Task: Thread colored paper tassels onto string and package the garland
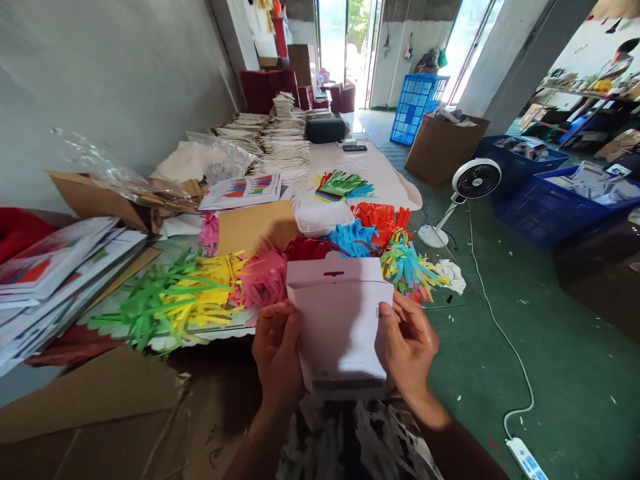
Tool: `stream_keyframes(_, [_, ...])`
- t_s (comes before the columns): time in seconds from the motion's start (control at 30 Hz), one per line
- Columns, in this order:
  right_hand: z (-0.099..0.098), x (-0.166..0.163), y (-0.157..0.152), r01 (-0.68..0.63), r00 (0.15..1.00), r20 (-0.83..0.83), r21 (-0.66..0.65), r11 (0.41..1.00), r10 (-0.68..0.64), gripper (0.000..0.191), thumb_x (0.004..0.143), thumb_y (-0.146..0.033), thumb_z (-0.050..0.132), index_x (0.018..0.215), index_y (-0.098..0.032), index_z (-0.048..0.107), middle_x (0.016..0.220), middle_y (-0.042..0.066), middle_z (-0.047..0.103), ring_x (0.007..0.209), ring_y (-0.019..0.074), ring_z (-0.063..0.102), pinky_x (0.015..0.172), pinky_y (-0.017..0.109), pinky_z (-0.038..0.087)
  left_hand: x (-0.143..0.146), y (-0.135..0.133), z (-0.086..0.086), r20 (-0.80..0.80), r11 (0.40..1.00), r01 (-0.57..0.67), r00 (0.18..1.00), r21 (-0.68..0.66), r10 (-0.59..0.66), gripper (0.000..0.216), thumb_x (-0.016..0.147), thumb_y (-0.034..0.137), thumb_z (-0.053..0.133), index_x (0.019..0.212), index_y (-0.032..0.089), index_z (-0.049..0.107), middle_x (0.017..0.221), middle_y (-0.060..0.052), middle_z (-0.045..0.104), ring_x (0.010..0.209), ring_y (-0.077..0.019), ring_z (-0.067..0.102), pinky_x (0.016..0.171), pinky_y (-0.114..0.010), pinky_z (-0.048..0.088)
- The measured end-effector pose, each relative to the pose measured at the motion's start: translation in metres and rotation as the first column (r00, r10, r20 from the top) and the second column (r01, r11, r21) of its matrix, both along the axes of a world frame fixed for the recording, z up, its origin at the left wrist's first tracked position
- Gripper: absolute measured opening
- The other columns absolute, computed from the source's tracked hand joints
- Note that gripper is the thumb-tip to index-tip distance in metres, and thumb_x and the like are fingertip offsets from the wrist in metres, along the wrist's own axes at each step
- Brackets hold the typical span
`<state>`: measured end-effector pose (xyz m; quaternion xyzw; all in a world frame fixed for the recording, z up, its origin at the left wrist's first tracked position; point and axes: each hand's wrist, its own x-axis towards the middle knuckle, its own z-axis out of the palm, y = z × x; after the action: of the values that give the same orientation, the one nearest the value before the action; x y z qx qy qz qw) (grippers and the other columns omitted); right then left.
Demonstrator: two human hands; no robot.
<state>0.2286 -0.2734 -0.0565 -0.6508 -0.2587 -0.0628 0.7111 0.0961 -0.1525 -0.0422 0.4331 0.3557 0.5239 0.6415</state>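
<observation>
A white flat box (pixel 340 327) with a hang-hole flap at its top is held upright in front of my body. My left hand (pixel 278 347) pinches its left edge, thumb on the near face. On the opposite edge, my right hand (pixel 410 340) grips it the same way. Just beyond the box lie fringed paper bundles: pink (pixel 265 277), yellow (pixel 203 287), green (pixel 145 300), blue (pixel 354 237), red (pixel 385 220) and a multicoloured one (pixel 410 263). The box's far side is hidden.
A white tray (pixel 324 219) and a brown card sheet (pixel 257 227) lie on the table. Printed sheets (pixel 60 267) are stacked at left, an open carton (pixel 90 400) below. To the right stand a white fan (pixel 475 183), blue crates (pixel 565 207) and a power strip (pixel 525 459) on the floor.
</observation>
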Motion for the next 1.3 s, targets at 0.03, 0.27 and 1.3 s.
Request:
stream_keyframes(0.03, [0.0, 0.0, -0.002, 0.024, 1.0, 0.014, -0.014, 1.0, -0.024, 0.025, 0.093, -0.031, 0.076, 0.117, -0.027, 0.077, 0.102, 0.004, 0.079, 0.083, 0.0184, 0.072, 0.076, 0.033, 0.059, 0.0, 0.001, 0.0, -0.002, 0.999, -0.007, 1.0, 0.038, 0.007, 0.031, 0.078, 0.036, 0.088, 0.092, 0.022, 0.064, 0.09, 0.001, 0.067, 0.081, -0.0109, 0.06, 0.071, -0.016, 0.046])
stream_keyframes(0.27, [0.001, -0.005, -0.005, 0.105, 0.994, 0.029, -0.068, 0.992, -0.103, 0.03, 0.096, -0.032, 0.072, 0.125, -0.032, 0.077, 0.12, 0.005, 0.08, 0.096, 0.0209, 0.076, 0.087, 0.036, 0.06, 0.013, -0.01, 0.006, 0.001, 0.994, -0.023, 1.0, 0.111, 0.023, 0.042, 0.078, 0.033, 0.089, 0.104, 0.025, 0.056, 0.075, 0.007, 0.058, 0.068, -0.0095, 0.055, 0.067, -0.017, 0.044])
stream_keyframes(1.3, [0.013, 0.038, -0.015, -0.399, 0.635, -0.633, 0.222, 0.89, 0.442, 0.034, 0.068, -0.037, 0.093, 0.067, -0.021, 0.063, 0.065, -0.005, 0.064, 0.058, 0.0114, 0.052, 0.059, 0.026, 0.045, -0.004, 0.005, -0.016, 0.253, 0.857, 0.347, 0.931, -0.38, -0.265, 0.056, 0.057, 0.029, 0.099, 0.069, 0.019, 0.045, 0.067, 0.004, 0.063, 0.06, -0.0105, 0.057, 0.056, -0.019, 0.045])
